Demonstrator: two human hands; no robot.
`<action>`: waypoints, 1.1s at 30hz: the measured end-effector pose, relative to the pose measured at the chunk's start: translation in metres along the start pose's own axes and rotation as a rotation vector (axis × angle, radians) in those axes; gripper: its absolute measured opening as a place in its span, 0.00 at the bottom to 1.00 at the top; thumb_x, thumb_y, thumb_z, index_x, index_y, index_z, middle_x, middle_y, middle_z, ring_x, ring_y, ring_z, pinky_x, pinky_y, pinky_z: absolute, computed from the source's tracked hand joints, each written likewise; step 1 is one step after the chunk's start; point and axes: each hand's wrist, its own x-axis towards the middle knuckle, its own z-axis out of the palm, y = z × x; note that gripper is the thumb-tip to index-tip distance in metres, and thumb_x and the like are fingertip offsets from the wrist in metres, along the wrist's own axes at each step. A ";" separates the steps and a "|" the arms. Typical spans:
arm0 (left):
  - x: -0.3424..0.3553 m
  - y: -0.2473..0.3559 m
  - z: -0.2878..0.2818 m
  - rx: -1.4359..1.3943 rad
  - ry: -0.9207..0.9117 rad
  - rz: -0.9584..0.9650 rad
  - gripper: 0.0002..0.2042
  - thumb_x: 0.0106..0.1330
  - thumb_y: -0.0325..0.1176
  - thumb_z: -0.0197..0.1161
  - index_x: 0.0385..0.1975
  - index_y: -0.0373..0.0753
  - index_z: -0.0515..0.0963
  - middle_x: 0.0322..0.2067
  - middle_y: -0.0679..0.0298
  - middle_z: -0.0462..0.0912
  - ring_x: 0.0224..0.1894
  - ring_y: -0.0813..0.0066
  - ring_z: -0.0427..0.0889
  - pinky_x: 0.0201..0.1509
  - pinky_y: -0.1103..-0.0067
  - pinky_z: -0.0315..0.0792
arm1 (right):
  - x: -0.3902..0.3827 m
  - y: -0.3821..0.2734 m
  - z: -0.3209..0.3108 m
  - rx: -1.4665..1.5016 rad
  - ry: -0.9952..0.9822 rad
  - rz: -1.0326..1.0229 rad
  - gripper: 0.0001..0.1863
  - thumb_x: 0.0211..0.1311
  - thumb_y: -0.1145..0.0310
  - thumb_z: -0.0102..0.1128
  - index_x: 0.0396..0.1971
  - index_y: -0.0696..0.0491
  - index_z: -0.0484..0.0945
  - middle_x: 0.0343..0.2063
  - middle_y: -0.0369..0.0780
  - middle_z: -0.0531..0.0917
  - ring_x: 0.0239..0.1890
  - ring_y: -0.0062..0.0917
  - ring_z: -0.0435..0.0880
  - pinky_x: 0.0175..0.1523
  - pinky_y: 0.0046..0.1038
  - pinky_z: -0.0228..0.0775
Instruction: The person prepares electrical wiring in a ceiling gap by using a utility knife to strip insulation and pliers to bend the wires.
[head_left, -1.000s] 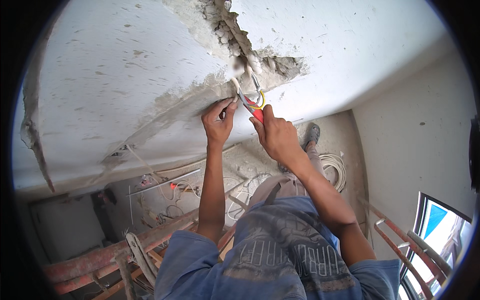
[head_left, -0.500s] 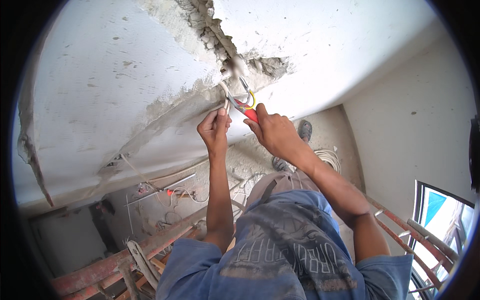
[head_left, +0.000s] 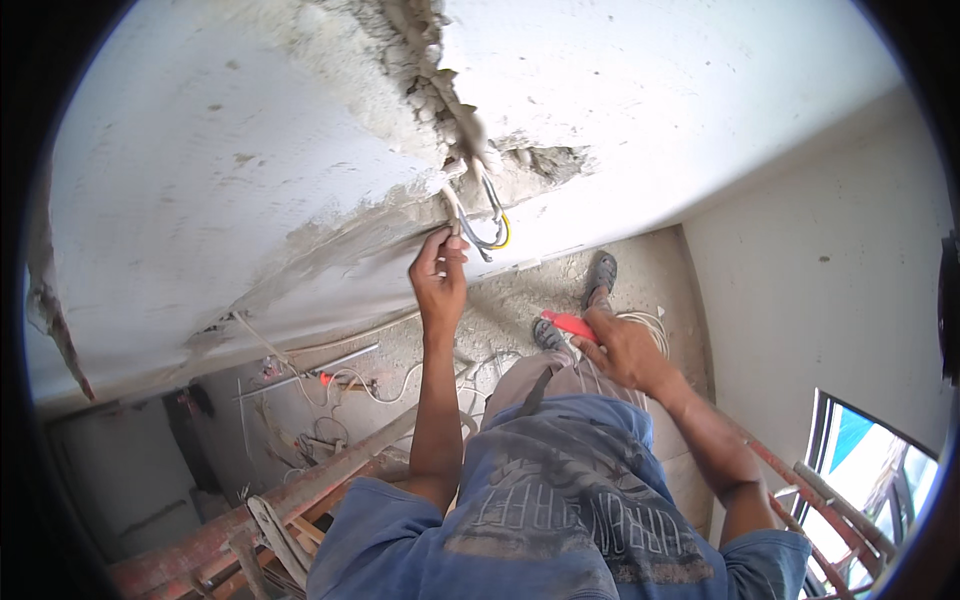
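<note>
My left hand (head_left: 438,280) is raised to the broken wall, its fingertips closed on a white cable (head_left: 449,203) coming out of the plaster. Beside those fingers, grey wires (head_left: 472,236) and a yellow wire (head_left: 508,230) curve down from the chipped opening (head_left: 470,150). Lower and to the right, away from the wires, my right hand (head_left: 630,350) is closed around a red-handled tool (head_left: 570,324). The tool points left over my shoe; its exact kind cannot be made out.
Red scaffold rails (head_left: 290,490) run behind me on both sides. A coil of white cable (head_left: 650,325) lies by my feet, and more cable (head_left: 395,395) and a metal bar (head_left: 320,368) lie at the left. A window (head_left: 860,470) is at the right.
My right hand has drawn the red tool away from the wires, down and to the right. My left hand stays at the cable, slightly lower. The wire ends now hang free of the tool.
</note>
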 end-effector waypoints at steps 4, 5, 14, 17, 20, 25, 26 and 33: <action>-0.002 -0.014 -0.007 -0.532 -0.140 -0.236 0.16 0.76 0.44 0.51 0.37 0.35 0.72 0.22 0.71 0.69 0.23 0.87 0.66 0.23 0.85 0.65 | 0.013 -0.021 0.018 0.094 0.079 -0.049 0.15 0.68 0.57 0.53 0.38 0.56 0.71 0.28 0.48 0.77 0.31 0.46 0.79 0.38 0.41 0.70; 0.000 -0.016 -0.009 -0.640 -0.157 -0.281 0.16 0.76 0.45 0.50 0.36 0.36 0.72 0.22 0.72 0.69 0.23 0.88 0.65 0.23 0.85 0.64 | 0.019 -0.027 0.020 0.122 0.090 -0.041 0.15 0.67 0.58 0.54 0.39 0.56 0.71 0.28 0.48 0.77 0.31 0.46 0.79 0.38 0.41 0.70; 0.007 0.003 -0.029 -0.021 -0.028 -0.035 0.15 0.74 0.40 0.55 0.36 0.32 0.78 0.20 0.72 0.69 0.20 0.89 0.66 0.21 0.87 0.61 | 0.119 -0.031 0.037 -0.012 0.425 -0.203 0.17 0.67 0.60 0.55 0.45 0.59 0.71 0.32 0.46 0.74 0.36 0.41 0.76 0.39 0.40 0.69; 0.007 0.008 -0.031 -0.031 -0.034 -0.040 0.15 0.74 0.40 0.55 0.35 0.32 0.78 0.20 0.73 0.69 0.20 0.89 0.66 0.21 0.87 0.61 | 0.121 -0.028 0.046 0.041 0.439 -0.232 0.18 0.67 0.61 0.55 0.46 0.59 0.70 0.33 0.47 0.74 0.36 0.42 0.76 0.40 0.41 0.69; 0.008 0.005 -0.033 -0.064 -0.049 -0.051 0.15 0.74 0.40 0.55 0.36 0.32 0.78 0.20 0.73 0.69 0.20 0.89 0.66 0.22 0.86 0.62 | 0.117 -0.029 0.049 0.079 0.450 -0.239 0.16 0.67 0.62 0.55 0.45 0.59 0.70 0.32 0.47 0.74 0.36 0.43 0.75 0.40 0.42 0.69; 0.009 0.001 -0.032 -0.190 -0.092 -0.085 0.16 0.74 0.41 0.56 0.40 0.30 0.79 0.21 0.72 0.69 0.21 0.89 0.66 0.22 0.86 0.63 | 0.136 -0.037 0.043 0.067 0.508 -0.183 0.14 0.68 0.61 0.53 0.41 0.58 0.69 0.31 0.48 0.74 0.36 0.45 0.76 0.39 0.42 0.70; 0.008 0.002 -0.033 -0.195 -0.098 -0.093 0.17 0.74 0.41 0.56 0.40 0.30 0.79 0.21 0.73 0.69 0.21 0.89 0.66 0.22 0.86 0.62 | 0.138 -0.038 0.043 0.076 0.529 -0.183 0.14 0.69 0.61 0.53 0.41 0.58 0.69 0.31 0.48 0.75 0.35 0.45 0.76 0.39 0.42 0.70; -0.005 0.020 -0.028 -0.207 -0.103 -0.140 0.17 0.73 0.40 0.56 0.40 0.28 0.78 0.20 0.73 0.67 0.20 0.88 0.66 0.20 0.86 0.61 | 0.139 -0.034 0.041 0.152 0.498 -0.190 0.15 0.71 0.58 0.50 0.42 0.56 0.69 0.30 0.49 0.78 0.35 0.46 0.80 0.38 0.43 0.71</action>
